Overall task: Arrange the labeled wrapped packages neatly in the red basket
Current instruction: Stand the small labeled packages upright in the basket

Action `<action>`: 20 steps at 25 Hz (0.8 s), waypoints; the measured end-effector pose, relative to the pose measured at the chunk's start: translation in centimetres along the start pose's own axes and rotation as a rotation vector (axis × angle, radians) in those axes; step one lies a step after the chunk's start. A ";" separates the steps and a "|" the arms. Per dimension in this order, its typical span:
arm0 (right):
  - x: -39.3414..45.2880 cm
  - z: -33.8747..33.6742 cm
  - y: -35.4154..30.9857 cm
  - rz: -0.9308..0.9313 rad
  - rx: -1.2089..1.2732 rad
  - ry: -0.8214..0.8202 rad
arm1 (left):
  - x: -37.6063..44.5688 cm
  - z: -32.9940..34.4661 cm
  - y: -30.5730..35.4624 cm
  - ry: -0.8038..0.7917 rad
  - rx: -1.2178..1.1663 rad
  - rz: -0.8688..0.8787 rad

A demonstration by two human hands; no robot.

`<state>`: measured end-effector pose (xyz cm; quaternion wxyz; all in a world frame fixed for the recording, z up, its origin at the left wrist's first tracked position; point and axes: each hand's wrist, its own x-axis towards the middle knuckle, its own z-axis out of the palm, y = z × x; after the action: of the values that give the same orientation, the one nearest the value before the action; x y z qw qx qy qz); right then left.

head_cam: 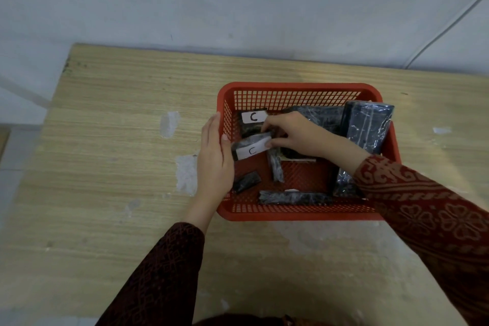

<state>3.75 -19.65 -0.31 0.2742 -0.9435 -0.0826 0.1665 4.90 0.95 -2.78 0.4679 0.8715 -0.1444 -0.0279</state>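
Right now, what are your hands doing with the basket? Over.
Left hand flat against basket side. Right hand pinching C package inside. Other packages loose, big one leaning on rim.

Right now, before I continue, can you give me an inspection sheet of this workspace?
Surface: wooden table, pale scuffed patches.
Job's things: red basket; two C-labelled packages at its left; large wrapped package leaning on the right wall; small dark packages loose on the floor.
Clutter: nothing seen.
Grippers: left hand on the basket's left rim; right hand fingers on the nearer C package.
Cables: white cable on the wall.
Surroundings: grey wall.
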 end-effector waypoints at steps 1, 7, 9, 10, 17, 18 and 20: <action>-0.1 0.2 0.0 0.047 0.018 0.015 | 0.0 0.0 0.0 -0.001 -0.001 0.000; 0.2 1.4 -1.2 0.186 0.123 0.112 | 0.0 0.0 0.0 -0.001 0.002 -0.005; 0.4 1.5 -1.2 0.188 0.046 0.097 | 0.0 0.0 -0.1 0.000 0.000 0.002; 0.6 1.6 -1.2 0.189 -0.056 0.090 | 0.0 0.0 -0.1 0.000 0.001 0.003; 2.7 2.0 -1.0 0.227 -0.383 0.133 | 0.1 0.1 -0.2 -0.001 0.000 -0.008; 2.7 1.9 -1.0 0.232 -0.382 0.132 | 0.1 0.1 -0.2 -0.002 -0.002 -0.009; 2.5 2.2 -1.2 0.216 -0.439 0.113 | 0.1 0.1 -0.2 -0.004 -0.003 -0.009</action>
<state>5.23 -16.98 -2.07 0.0476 -0.9917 0.0000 0.1197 5.07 0.95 -3.02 0.4685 0.8714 -0.1416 -0.0320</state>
